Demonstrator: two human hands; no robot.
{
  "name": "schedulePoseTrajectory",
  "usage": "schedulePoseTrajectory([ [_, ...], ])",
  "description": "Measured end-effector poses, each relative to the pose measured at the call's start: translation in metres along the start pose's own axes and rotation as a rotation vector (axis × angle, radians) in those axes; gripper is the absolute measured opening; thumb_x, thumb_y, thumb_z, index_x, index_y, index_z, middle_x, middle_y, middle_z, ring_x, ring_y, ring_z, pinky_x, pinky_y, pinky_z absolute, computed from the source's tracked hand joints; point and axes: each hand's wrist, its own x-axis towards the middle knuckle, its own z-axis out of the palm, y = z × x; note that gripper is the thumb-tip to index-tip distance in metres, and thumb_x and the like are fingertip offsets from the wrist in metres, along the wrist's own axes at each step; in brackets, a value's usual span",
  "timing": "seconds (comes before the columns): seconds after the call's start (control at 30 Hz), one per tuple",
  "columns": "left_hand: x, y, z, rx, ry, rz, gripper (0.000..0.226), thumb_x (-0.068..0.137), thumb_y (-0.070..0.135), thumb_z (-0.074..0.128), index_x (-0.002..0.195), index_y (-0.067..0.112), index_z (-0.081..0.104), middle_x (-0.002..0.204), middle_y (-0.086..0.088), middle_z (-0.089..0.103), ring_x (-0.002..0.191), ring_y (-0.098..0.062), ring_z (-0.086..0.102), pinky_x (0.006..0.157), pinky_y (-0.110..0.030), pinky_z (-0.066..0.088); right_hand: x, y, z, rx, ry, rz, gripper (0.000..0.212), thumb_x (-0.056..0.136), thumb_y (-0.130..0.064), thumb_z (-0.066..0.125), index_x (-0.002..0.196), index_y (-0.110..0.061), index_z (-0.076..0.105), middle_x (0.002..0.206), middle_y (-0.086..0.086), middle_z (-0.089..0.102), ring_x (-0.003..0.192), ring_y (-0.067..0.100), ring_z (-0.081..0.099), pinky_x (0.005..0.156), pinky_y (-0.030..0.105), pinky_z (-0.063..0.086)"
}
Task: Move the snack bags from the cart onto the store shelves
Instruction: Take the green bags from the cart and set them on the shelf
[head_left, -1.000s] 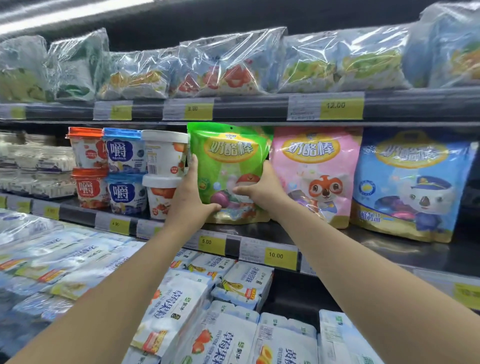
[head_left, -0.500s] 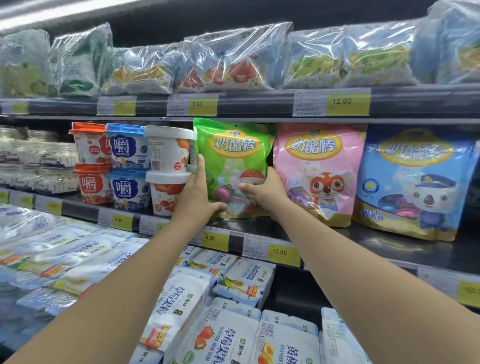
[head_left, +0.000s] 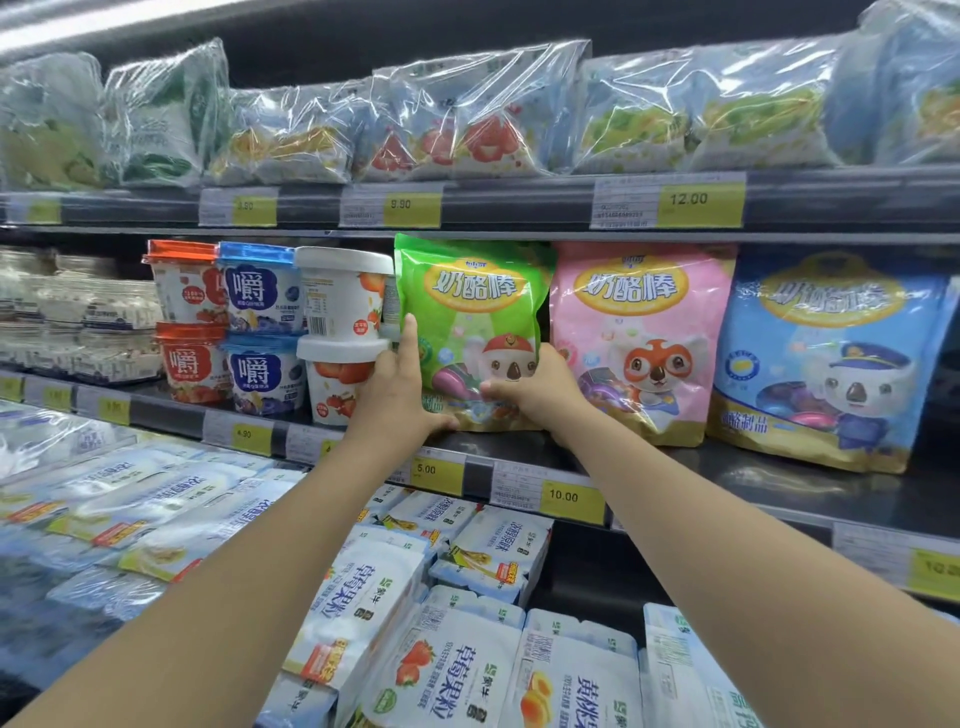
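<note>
Hands: two, both bare, both on the green bag (head_left: 470, 332), which stands upright on the middle shelf (head_left: 597, 457).
Left hand (head_left: 397, 387): spread against the bag's lower left edge, one finger pointing up along its side, thumb hooked under the bottom corner.
Right hand (head_left: 535, 389): curled round the bag's lower right side, thumb across the front, the other fingers hidden behind.
Snack bags: three in a row on the middle shelf: the green bag, a pink bag (head_left: 641, 338) just beside it on the right, and a blue bag (head_left: 831, 358) at the far right, all upright with cartoon koalas on the front.
Tubs: six to the left of the green bag, stacked two high in three columns: red-lidded (head_left: 187, 283), blue-lidded (head_left: 260, 291) and white-lidded (head_left: 340, 296); the white pair touches the left hand.
Top shelf (head_left: 519, 202): a row of clear-wrapped multipacks (head_left: 478, 114), the count unclear at the blurred edges.
Price tags: yellow labels (head_left: 701, 200) along the shelf edges, those legible reading 9.90, 12.00, 4.90, 5.00 and 10.00.
Lower tier: white-and-blue cartons (head_left: 457, 670) with fruit prints, lying packed and tilted, too many and too overlapped to count.
Setting: a dark, metal-shelved store case, lit from a strip at upper left.
</note>
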Motion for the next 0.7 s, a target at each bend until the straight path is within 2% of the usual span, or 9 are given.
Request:
schedulePoseTrajectory([
  [0.2, 0.009, 0.007, 0.005, 0.172, 0.015, -0.048, 0.129, 0.070, 0.039, 0.083, 0.153, 0.021, -0.013, 0.126, -0.019, 0.047, 0.111, -0.034, 0.054, 0.085, -0.039, 0.047, -0.002, -0.004, 0.006, -0.149, 0.054, 0.024, 0.069, 0.070, -0.034, 0.082, 0.122, -0.010, 0.044, 0.121, 0.009, 0.058, 0.111, 0.028, 0.057, 0.094, 0.045, 0.049],
  [0.33, 0.010, 0.006, 0.008, 0.107, 0.063, -0.039, 0.130, 0.069, 0.033, 0.085, 0.153, 0.021, -0.013, 0.131, -0.018, 0.044, 0.116, -0.033, 0.051, 0.090, -0.041, 0.046, -0.004, -0.002, 0.003, 0.084, 0.017, -0.013, 0.060, 0.073, -0.015, 0.080, 0.121, -0.013, 0.045, 0.119, 0.005, 0.058, 0.111, 0.023, 0.056, 0.094, 0.038, 0.049],
  [0.47, 0.013, 0.006, 0.006, 0.044, 0.065, -0.020, 0.131, 0.069, 0.027, 0.086, 0.153, 0.021, -0.013, 0.137, -0.017, 0.037, 0.120, -0.033, 0.048, 0.094, -0.041, 0.044, -0.004, -0.002, -0.002, 0.187, 0.013, -0.087, 0.063, 0.069, 0.000, 0.079, 0.122, -0.013, 0.046, 0.112, 0.004, 0.058, 0.104, 0.019, 0.056, 0.082, 0.026, 0.048],
  [0.57, 0.018, 0.008, 0.007, 0.051, 0.026, -0.014, 0.130, 0.070, 0.023, 0.085, 0.153, 0.018, -0.015, 0.138, -0.015, 0.032, 0.121, -0.030, 0.047, 0.094, -0.038, 0.043, 0.003, 0.000, 0.003, 0.141, 0.042, -0.064, 0.063, 0.066, -0.002, 0.081, 0.117, -0.012, 0.046, 0.112, 0.007, 0.059, 0.106, 0.024, 0.058, 0.088, 0.036, 0.052],
  [0.63, 0.018, 0.008, 0.009, 0.054, 0.017, -0.026, 0.130, 0.070, 0.026, 0.085, 0.153, 0.016, -0.016, 0.139, -0.015, 0.031, 0.122, -0.030, 0.046, 0.095, -0.038, 0.042, 0.006, 0.002, 0.008, 0.065, 0.061, -0.008, 0.068, 0.065, -0.012, 0.084, 0.119, -0.011, 0.043, 0.117, 0.011, 0.058, 0.109, 0.028, 0.057, 0.094, 0.046, 0.050],
  [0.7, 0.016, 0.007, 0.009, 0.051, 0.027, -0.039, 0.128, 0.071, 0.028, 0.084, 0.153, 0.015, -0.014, 0.140, -0.015, 0.034, 0.124, -0.031, 0.045, 0.097, -0.038, 0.042, 0.006, 0.003, 0.009, -0.071, 0.062, 0.033, 0.076, 0.066, -0.027, 0.085, 0.124, -0.009, 0.039, 0.123, 0.014, 0.057, 0.113, 0.031, 0.056, 0.096, 0.048, 0.049],
])
